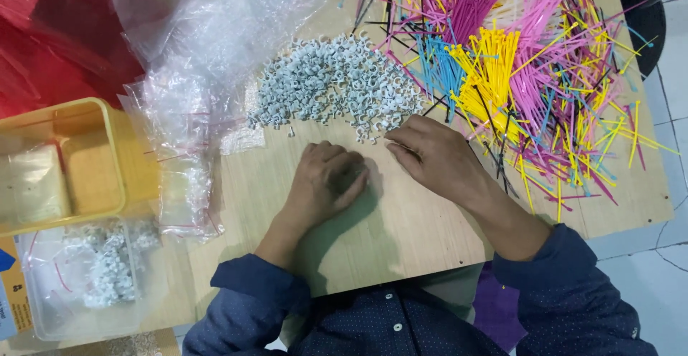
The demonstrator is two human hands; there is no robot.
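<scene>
A heap of small white cable clips [330,84] lies on the wooden board [401,234] in front of me. My left hand [326,180] rests on the board just below the heap, fingers curled into a cupped fist; what it holds is hidden. My right hand [433,155] lies palm down beside it, its fingertips touching the heap's near edge at a few loose clips. A big spread of coloured cable ties [523,55] in pink, yellow, blue and black covers the board's far right, right behind my right hand.
Clear plastic bags [190,91] lie crumpled at the left of the board. A yellow plastic basket [68,162] stands further left, and a clear box with bagged clips [100,270] sits below it. Red plastic [50,34] fills the top left corner.
</scene>
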